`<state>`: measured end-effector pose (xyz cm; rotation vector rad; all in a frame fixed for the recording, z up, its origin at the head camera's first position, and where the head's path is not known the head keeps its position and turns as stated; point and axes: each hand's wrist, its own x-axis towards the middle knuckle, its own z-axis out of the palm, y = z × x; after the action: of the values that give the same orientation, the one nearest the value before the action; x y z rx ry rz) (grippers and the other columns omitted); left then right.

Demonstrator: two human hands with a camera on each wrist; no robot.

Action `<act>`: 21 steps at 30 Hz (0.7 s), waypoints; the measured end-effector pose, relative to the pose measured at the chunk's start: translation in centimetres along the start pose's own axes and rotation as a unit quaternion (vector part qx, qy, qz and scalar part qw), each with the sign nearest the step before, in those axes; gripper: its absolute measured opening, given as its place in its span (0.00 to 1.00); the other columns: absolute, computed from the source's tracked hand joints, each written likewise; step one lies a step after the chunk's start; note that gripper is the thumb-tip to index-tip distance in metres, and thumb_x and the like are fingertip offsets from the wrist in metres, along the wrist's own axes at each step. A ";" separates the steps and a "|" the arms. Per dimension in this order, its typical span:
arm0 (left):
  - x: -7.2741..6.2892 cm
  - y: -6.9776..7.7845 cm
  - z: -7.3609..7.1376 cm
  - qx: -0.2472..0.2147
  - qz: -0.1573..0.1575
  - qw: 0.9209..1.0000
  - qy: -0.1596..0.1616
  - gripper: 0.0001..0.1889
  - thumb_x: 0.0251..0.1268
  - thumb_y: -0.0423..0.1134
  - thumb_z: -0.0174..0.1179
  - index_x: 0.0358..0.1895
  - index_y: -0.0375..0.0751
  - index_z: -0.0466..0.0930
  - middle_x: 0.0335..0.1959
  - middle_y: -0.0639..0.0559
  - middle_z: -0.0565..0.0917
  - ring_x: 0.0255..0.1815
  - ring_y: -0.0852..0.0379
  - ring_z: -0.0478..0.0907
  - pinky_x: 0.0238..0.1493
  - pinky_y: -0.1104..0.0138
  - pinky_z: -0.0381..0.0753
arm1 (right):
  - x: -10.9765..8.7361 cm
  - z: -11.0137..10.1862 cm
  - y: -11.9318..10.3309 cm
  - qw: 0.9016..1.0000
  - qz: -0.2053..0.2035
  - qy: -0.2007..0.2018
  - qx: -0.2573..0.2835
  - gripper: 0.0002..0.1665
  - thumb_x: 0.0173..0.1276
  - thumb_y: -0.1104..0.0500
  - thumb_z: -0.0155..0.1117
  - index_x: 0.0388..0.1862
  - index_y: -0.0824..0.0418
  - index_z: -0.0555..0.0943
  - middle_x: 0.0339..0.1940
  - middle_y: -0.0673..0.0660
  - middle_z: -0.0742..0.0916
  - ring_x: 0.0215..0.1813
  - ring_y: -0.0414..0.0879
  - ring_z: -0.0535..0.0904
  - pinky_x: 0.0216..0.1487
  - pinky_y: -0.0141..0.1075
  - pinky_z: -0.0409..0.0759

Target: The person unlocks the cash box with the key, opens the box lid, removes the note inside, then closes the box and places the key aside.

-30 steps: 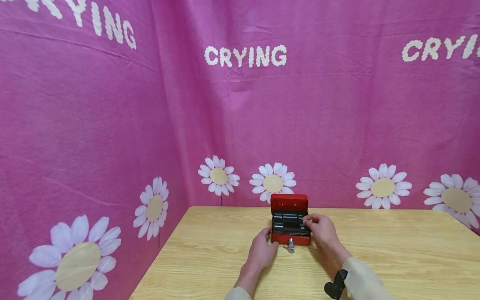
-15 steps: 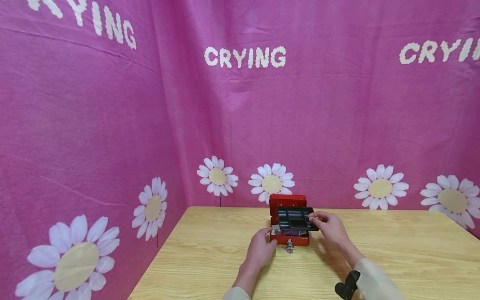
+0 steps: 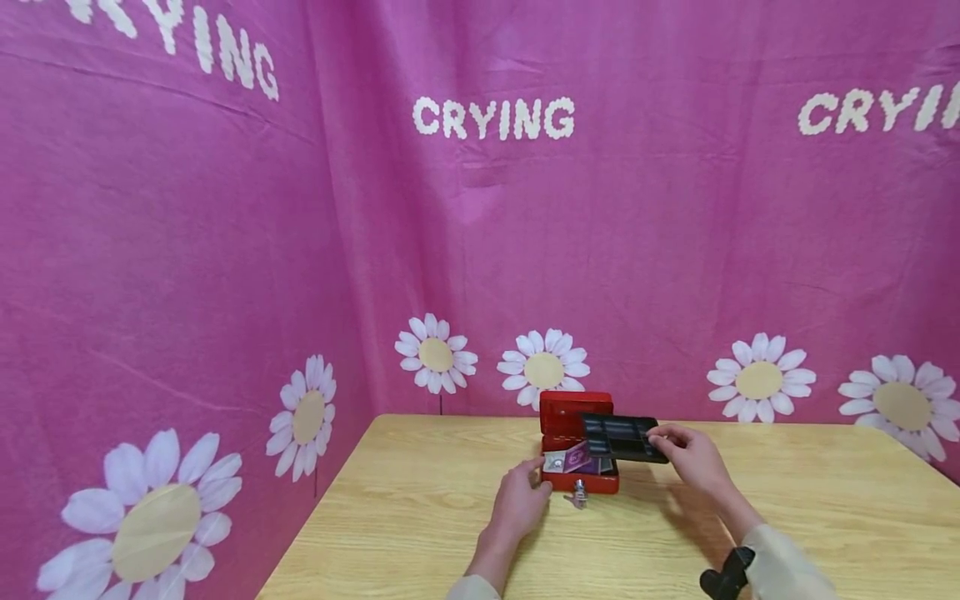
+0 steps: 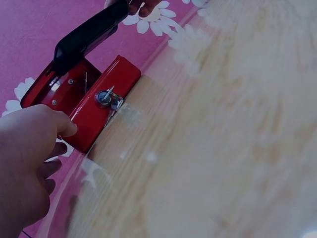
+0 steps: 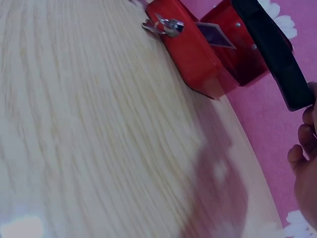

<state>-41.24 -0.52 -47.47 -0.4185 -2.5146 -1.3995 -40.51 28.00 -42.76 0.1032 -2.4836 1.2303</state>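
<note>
The red cash box (image 3: pixel 602 483) stands on the wooden table with its lid (image 3: pixel 562 408) raised. My left hand (image 3: pixel 520 502) holds its front left corner, the thumb (image 4: pixel 67 126) on the front wall in the left wrist view. My right hand (image 3: pixel 697 458) pinches the right end of the black coin tray (image 3: pixel 626 442). The tray, divided into compartments, hangs above the box, tilted and jutting past its right side. Inside the box lie a purple printed paper (image 3: pixel 577 457) and a pale note (image 3: pixel 553 462), partly hidden by the tray. Keys (image 4: pixel 117 103) hang from the front lock.
The light wood table (image 3: pixel 420 483) stretches to both sides of the box. Behind it hangs a pink cloth (image 3: pixel 645 250) with daisies and white lettering, and the raised lid stands close to it. A black device (image 3: pixel 727 575) is strapped to the right wrist.
My right hand has lifted the coin tray out of the box and moved it right, uncovering the papers inside. The left hand has stayed at the box's corner.
</note>
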 end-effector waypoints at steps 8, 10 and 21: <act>0.0 0.2 0.0 -0.001 -0.002 1.000 0.004 0.23 0.63 0.33 0.60 0.63 0.34 0.77 0.55 0.33 0.84 0.58 0.40 0.82 0.61 0.48 0.79 | 0.1 -1.9 0.8 1.000 -0.009 0.012 -0.024 0.17 0.76 0.55 0.56 0.52 0.66 0.82 0.26 0.50 0.74 0.27 0.38 0.66 0.28 0.32 0.66; -0.1 0.2 0.0 -0.002 -0.004 1.000 0.002 0.24 0.63 0.32 0.60 0.63 0.33 0.77 0.54 0.34 0.84 0.57 0.41 0.82 0.60 0.48 0.79 | 0.0 -2.2 1.1 0.999 -0.007 0.013 -0.033 0.17 0.76 0.55 0.55 0.52 0.66 0.82 0.26 0.50 0.74 0.27 0.39 0.66 0.27 0.32 0.65; 0.0 0.1 0.2 -0.009 -0.007 1.000 0.000 0.23 0.63 0.32 0.59 0.63 0.34 0.77 0.52 0.37 0.86 0.56 0.45 0.83 0.59 0.49 0.80 | -0.6 -3.3 2.4 0.999 -0.010 0.013 -0.050 0.17 0.76 0.53 0.56 0.50 0.65 0.82 0.34 0.56 0.82 0.32 0.38 0.69 0.31 0.31 0.68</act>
<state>-41.23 -0.31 -47.44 -0.4049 -2.5108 -1.4273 -39.48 31.99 -42.92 0.0845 -2.5110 1.0896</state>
